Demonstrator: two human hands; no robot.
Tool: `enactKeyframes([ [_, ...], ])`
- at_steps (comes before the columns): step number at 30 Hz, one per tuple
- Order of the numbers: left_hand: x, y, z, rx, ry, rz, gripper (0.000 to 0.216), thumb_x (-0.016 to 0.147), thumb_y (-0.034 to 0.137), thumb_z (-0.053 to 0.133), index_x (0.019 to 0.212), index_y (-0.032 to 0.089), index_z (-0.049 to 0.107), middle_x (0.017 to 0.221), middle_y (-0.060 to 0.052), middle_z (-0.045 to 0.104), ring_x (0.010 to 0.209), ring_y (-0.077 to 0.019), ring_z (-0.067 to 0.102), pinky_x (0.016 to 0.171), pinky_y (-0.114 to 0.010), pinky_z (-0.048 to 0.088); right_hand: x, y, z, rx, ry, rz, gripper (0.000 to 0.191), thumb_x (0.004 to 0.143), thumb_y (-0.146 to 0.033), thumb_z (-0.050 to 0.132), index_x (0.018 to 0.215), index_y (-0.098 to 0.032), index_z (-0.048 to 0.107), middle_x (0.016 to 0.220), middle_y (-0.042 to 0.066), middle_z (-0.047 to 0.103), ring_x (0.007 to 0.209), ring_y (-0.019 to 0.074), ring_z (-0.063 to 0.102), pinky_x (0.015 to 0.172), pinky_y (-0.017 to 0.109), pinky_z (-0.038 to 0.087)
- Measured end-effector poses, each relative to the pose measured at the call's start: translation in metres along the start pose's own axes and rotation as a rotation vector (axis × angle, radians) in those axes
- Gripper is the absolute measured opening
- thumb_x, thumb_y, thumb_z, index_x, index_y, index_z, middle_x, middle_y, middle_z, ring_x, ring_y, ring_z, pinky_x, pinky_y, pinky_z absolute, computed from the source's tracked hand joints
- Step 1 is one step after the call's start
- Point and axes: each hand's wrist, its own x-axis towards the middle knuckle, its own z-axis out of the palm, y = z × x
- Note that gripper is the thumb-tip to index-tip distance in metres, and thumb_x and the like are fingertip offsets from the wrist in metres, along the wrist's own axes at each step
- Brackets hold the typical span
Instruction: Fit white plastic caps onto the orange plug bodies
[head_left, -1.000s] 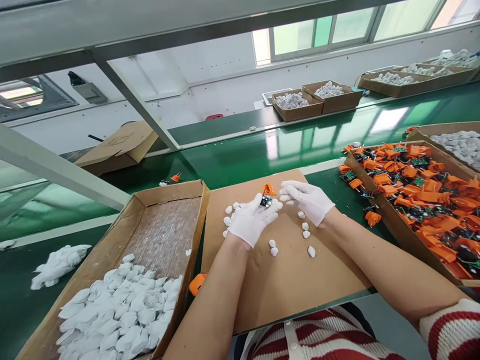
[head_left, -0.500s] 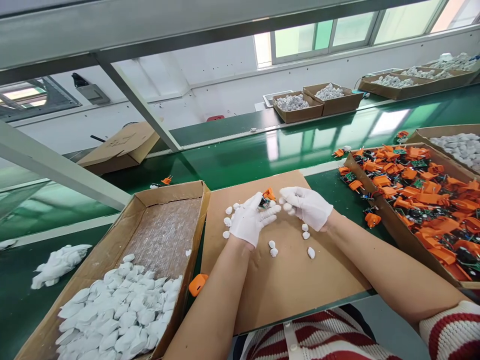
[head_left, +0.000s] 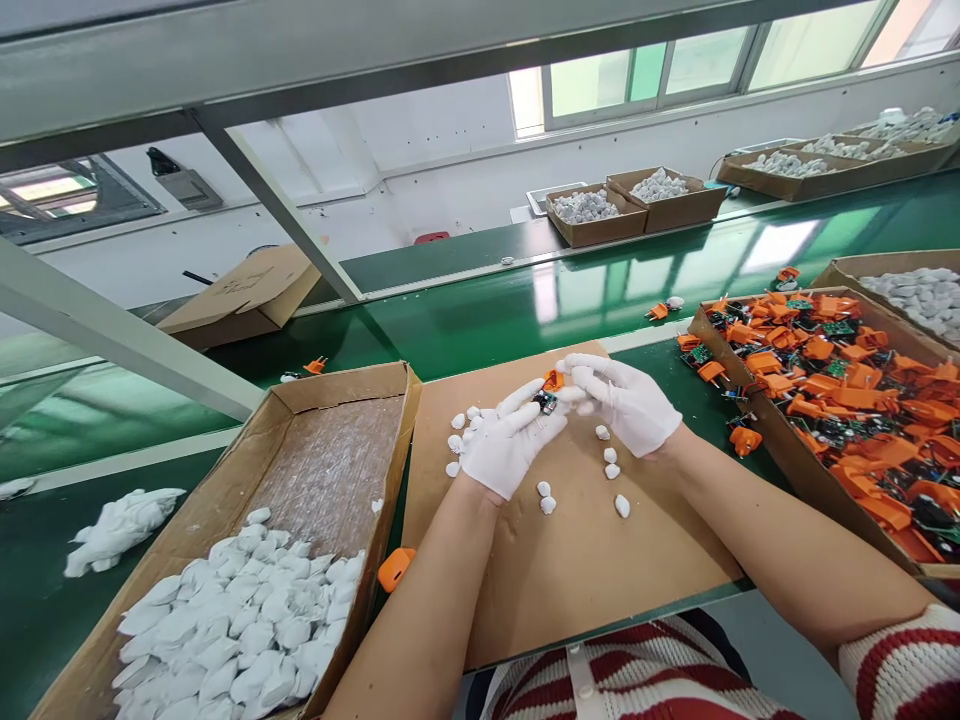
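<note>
My left hand (head_left: 506,440), in a white glove, is closed around an orange plug (head_left: 553,381) with a small green-and-black circuit board (head_left: 545,402) exposed. My right hand (head_left: 626,400), also gloved in white, has its fingers pinched together right at the plug; whatever is between its fingertips blends with the glove. Both hands are above a brown cardboard sheet (head_left: 592,570). Small white putty-like lumps (head_left: 622,506) lie on the sheet, several beside my left hand and others below my right.
At left stands a cardboard tray (head_left: 409,420) of white lumps (head_left: 247,630), with an orange plug housing (head_left: 395,569) beside it. A box of orange plugs (head_left: 847,370) fills the right. Beyond runs a green conveyor belt (head_left: 465,330) carrying scattered plugs; more boxes (head_left: 600,230) stand behind it.
My right hand has come left and up to meet the plug, and my left hand has tilted it slightly rightward. Plugs on the belt have shifted left.
</note>
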Motion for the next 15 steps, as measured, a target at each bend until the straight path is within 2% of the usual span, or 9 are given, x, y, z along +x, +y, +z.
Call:
enactKeyframes([
  [3,-0.001,-0.003,0.000,0.065,0.013,-0.001,0.039,0.085,0.019,0.065,0.124,0.017,0.061,0.131,-0.011,0.062,0.117,-0.0244,0.062,0.110,-0.041,0.042,-0.006,-0.007,0.001,-0.124,0.047,0.039,0.048,0.077,-0.055,0.072,0.113,-0.024,0.071,0.080,0.004,0.071,0.043,0.0084,0.048,0.036,0.023,0.040],
  [5,-0.001,-0.004,0.000,0.125,0.022,-0.018,0.035,0.087,0.023,0.065,0.121,0.018,0.063,0.133,-0.012,0.061,0.117,-0.0263,0.062,0.108,-0.044,0.043,-0.010,-0.008,0.004,-0.205,0.067,0.075,0.042,0.078,-0.053,0.072,0.111,-0.028,0.072,0.079,0.002,0.071,0.038,0.0055,0.043,0.031,0.021,0.036],
  [8,0.001,-0.007,-0.001,0.173,0.039,-0.023,0.030,0.088,0.031,0.065,0.114,0.017,0.066,0.127,-0.013,0.064,0.116,-0.0275,0.062,0.105,-0.045,0.045,-0.013,-0.003,0.012,-0.256,0.052,0.138,0.036,0.084,-0.049,0.066,0.116,-0.035,0.070,0.078,-0.001,0.070,0.035,0.0050,0.045,0.027,0.018,0.032],
  [11,0.004,-0.012,-0.004,0.143,0.049,0.028,0.031,0.088,0.038,0.064,0.111,0.018,0.068,0.120,-0.012,0.067,0.114,-0.0267,0.063,0.103,-0.045,0.046,-0.014,0.003,0.019,-0.250,0.067,0.115,0.032,0.088,-0.040,0.062,0.119,-0.037,0.069,0.073,-0.003,0.069,0.035,0.0040,0.045,0.029,0.016,0.033],
  [15,0.006,-0.020,-0.001,0.042,-0.053,0.042,0.030,0.088,0.037,0.065,0.111,0.018,0.066,0.123,-0.011,0.066,0.118,-0.0250,0.060,0.106,-0.044,0.044,-0.011,0.007,0.020,-0.240,0.143,0.124,0.032,0.084,-0.039,0.066,0.116,-0.035,0.071,0.068,-0.003,0.067,0.034,0.0040,0.042,0.027,0.016,0.028],
])
